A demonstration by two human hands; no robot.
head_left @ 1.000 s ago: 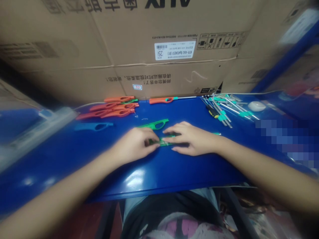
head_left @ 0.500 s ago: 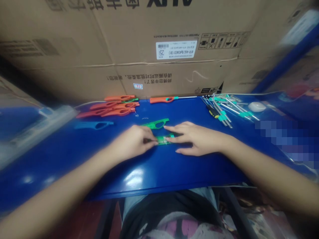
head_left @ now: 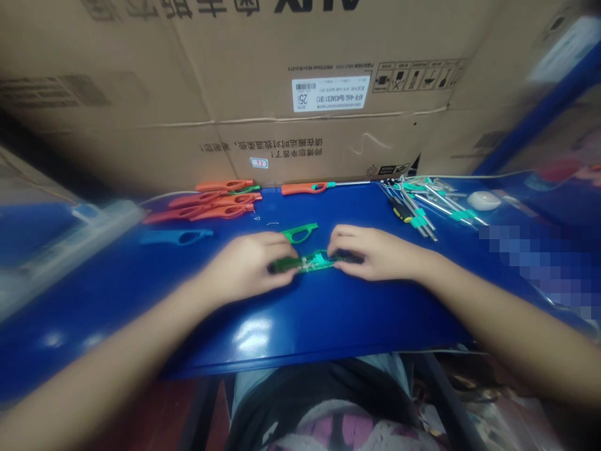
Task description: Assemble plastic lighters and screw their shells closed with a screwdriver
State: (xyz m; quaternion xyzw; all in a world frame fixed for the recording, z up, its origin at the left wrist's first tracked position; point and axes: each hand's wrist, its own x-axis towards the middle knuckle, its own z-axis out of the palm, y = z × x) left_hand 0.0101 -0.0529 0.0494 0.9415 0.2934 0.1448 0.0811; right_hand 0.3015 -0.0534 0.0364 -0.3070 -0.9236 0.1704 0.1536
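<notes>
Between my two hands lies a green lighter casing half [head_left: 313, 260], its inner side up with small parts showing in it. My left hand [head_left: 253, 263] is closed round its left end. The fingers of my right hand [head_left: 370, 254] pinch its right end, where a teal piece shows. Just behind, partly hidden by my left hand, rests a second green lighter casing half [head_left: 301, 233] with a finger loop. Motion blur smears the small parts in the held casing.
Orange lighter casings [head_left: 220, 203] are piled at the back left, near a blue casing [head_left: 176, 236]. An orange lighter [head_left: 305, 188] with a metal tube lies at the back. Metal lighter tubes [head_left: 420, 216] and a screwdriver [head_left: 400, 210] lie back right. Behind stands a cardboard sheet [head_left: 164, 138].
My right hand's fingers have gone from spread over the casing to pinching its right end. My left hand now wraps the left end, and the casing has shifted slightly up.
</notes>
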